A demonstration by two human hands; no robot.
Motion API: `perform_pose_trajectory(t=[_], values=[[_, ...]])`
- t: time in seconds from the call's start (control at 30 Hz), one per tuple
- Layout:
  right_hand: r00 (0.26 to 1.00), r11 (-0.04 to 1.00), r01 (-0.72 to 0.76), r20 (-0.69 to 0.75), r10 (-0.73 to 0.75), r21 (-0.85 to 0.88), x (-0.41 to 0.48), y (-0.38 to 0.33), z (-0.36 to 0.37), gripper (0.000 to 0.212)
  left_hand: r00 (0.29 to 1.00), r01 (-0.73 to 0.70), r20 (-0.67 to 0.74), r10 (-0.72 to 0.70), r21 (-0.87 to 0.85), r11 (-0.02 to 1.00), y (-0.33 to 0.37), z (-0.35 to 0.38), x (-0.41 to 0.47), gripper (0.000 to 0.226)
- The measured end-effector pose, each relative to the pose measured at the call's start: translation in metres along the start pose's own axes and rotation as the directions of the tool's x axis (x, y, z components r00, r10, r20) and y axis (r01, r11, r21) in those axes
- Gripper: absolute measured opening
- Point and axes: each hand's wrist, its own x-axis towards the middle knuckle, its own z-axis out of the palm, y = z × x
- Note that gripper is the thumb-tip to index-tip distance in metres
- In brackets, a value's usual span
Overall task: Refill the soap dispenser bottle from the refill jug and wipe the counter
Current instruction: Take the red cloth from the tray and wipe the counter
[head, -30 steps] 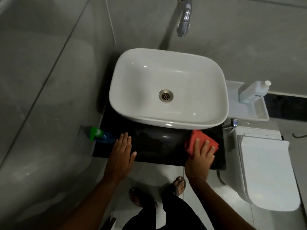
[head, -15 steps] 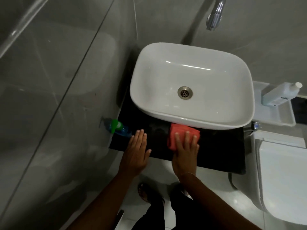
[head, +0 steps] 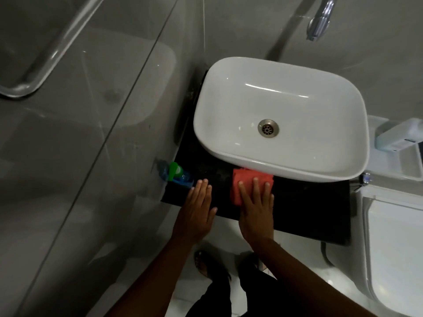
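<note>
A folded red cloth point(head: 242, 179) lies on the black counter point(head: 309, 209) just in front of the white basin point(head: 283, 120). My right hand point(head: 256, 209) presses flat on the cloth, fingers spread over it. My left hand point(head: 196, 211) rests flat on the counter's front edge, holding nothing. The blue soap dispenser bottle point(head: 179, 176) with a green pump top stands at the counter's left end, just beyond my left fingertips. A white refill jug point(head: 398, 136) lies on a white shelf at the far right.
A chrome tap point(head: 320, 19) hangs above the basin. A glass shower panel point(head: 80, 133) with a handle bounds the left side. A white toilet point(head: 393, 252) stands right of the counter. My feet point(head: 206, 264) are on the light floor below.
My right hand has slid the red cloth leftwards along the counter, from its right end to near the middle. My left hand has stayed by the dispenser bottle.
</note>
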Motion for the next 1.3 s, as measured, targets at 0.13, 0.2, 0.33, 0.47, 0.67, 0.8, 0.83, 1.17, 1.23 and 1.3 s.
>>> perform_pose_trajectory(t=[0.13, 0.2, 0.33, 0.47, 0.67, 0.8, 0.83, 1.17, 1.23, 1.3], values=[[0.963, 0.954, 0.263, 0.089, -0.253, -0.143, -0.049, 0.08, -0.016, 0.103, 1.0, -0.001, 0.001, 0.001, 0.014, 1.0, 0.001, -0.001, 0.001, 0.064], [0.997, 0.985, 0.079, 0.019, -0.077, -0.152, -0.048, 0.086, -0.026, 0.097, 1.0, 0.003, 0.006, -0.003, 0.031, 1.0, 0.001, 0.0, 0.0, 0.064], [0.97, 0.973, -0.228, -0.078, 0.229, 0.023, -0.008, 0.025, -0.022, 0.082, 0.999, 0.024, 0.028, -0.025, 0.029, 0.999, 0.011, -0.001, 0.009, 0.065], [0.99, 0.989, 0.144, -0.001, -0.144, -0.036, -0.035, 0.024, -0.008, 0.092, 0.996, 0.026, 0.085, -0.031, 0.053, 0.998, 0.027, -0.006, 0.028, 0.066], [1.0, 0.993, 0.013, -0.004, -0.013, -0.121, -0.077, 0.115, -0.04, 0.099, 0.995, 0.027, 0.095, -0.036, 0.088, 0.996, 0.034, -0.009, 0.036, 0.068], [0.97, 0.978, -0.207, -0.138, 0.2, -0.036, -0.017, 0.099, -0.052, 0.073, 0.995, -0.018, 0.097, 0.008, 0.109, 0.994, 0.048, -0.003, 0.043, 0.068], [0.979, 0.984, -0.174, -0.118, 0.169, -0.041, -0.014, 0.097, -0.052, 0.072, 0.994, -0.034, 0.106, 0.022, 0.107, 0.994, 0.055, -0.001, 0.046, 0.068], [0.975, 0.973, -0.209, -0.101, 0.199, -0.101, -0.088, 0.187, -0.079, 0.077, 0.986, -0.095, 0.145, 0.078, 0.108, 0.99, 0.108, 0.016, 0.061, 0.068], [0.945, 0.952, -0.305, -0.134, 0.298, -0.032, -0.053, 0.174, -0.083, 0.072, 0.982, -0.135, 0.148, 0.118, 0.111, 0.985, 0.121, 0.022, 0.067, 0.069], [0.961, 0.964, -0.265, -0.092, 0.262, -0.021, -0.045, 0.165, -0.082, 0.068, 0.973, -0.176, 0.167, 0.157, 0.107, 0.979, 0.135, 0.026, 0.071, 0.068]])
